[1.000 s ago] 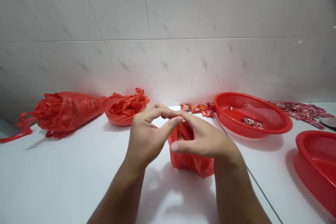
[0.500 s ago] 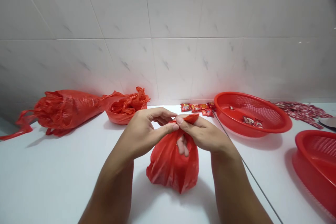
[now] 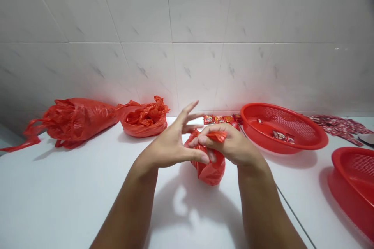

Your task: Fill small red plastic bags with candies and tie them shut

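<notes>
A small red plastic bag [image 3: 212, 172] hangs from my right hand [image 3: 230, 144], whose fingers are closed around its gathered neck. A bit of the bag's top pokes out above the thumb. Whatever the bag holds is hidden. Just left of it, my left hand [image 3: 172, 140] is spread, thumb and fingers wide apart, with the thumb close to the bag's front. I cannot tell whether that thumb touches the plastic. Shadows of both hands fall on the white table [image 3: 87, 198].
A long bundle of red plastic bags [image 3: 84, 118] and an open red bag [image 3: 143, 126] lie at the back left. Small snack packets [image 3: 218, 119] line the wall. Right stand two red baskets [image 3: 248, 122] [image 3: 344, 171]; patterned red packets [image 3: 339, 126] lie behind.
My left hand has let go of the bag's neck and opened. The bag has risen and swung slightly right, with my right hand still gripping it. The view has shifted a little.
</notes>
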A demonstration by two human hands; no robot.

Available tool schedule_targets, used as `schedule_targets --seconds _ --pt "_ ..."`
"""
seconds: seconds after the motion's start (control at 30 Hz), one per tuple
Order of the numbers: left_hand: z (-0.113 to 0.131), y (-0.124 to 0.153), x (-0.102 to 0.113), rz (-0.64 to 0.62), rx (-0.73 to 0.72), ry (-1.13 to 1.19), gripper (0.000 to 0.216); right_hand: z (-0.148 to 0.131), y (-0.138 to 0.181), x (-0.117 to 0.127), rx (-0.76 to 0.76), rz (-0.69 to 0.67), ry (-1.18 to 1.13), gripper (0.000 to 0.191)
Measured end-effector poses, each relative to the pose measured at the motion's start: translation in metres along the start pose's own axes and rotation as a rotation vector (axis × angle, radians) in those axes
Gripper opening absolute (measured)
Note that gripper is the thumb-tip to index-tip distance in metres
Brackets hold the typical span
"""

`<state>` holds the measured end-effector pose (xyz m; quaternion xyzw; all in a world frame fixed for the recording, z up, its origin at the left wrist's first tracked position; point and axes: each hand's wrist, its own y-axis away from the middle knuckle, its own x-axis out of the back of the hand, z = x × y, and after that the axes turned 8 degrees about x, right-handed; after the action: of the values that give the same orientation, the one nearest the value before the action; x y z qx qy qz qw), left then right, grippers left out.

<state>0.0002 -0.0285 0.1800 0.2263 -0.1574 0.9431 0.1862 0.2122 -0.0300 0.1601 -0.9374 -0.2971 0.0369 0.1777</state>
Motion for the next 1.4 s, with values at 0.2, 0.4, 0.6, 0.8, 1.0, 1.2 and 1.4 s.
schedule_targets --seconds 0.2,0.4,0.6,0.8,1.0,1.2,1.4 --pt "-0.006 -0.005 -0.008 -0.180 0.153 -0.057 0.094 -0.002 0.006 0.005 0.012 -0.051 0.381 0.033" --pt "-0.007 -0.005 -0.005 -0.118 0.214 0.036 0.086 0.008 -0.005 -0.001 0.199 0.168 0.618 0.041" --pt "-0.005 -0.010 -0.003 -0.061 0.219 0.226 0.048 0.014 -0.011 0.001 0.433 0.304 0.693 0.048" --pt "-0.009 -0.018 -0.005 0.028 0.237 0.184 0.036 0.021 -0.013 0.000 0.460 0.330 0.627 0.055" --pt "-0.010 -0.018 -0.002 0.122 0.168 0.237 0.026 0.024 -0.017 -0.007 0.488 0.337 0.536 0.034" --pt "-0.006 -0.015 -0.004 0.220 0.166 -0.009 0.022 0.023 -0.019 -0.012 0.421 0.411 0.568 0.027" --pt "-0.001 -0.011 -0.007 0.329 0.217 -0.349 0.025 0.021 -0.020 -0.013 0.386 0.467 0.738 0.023"
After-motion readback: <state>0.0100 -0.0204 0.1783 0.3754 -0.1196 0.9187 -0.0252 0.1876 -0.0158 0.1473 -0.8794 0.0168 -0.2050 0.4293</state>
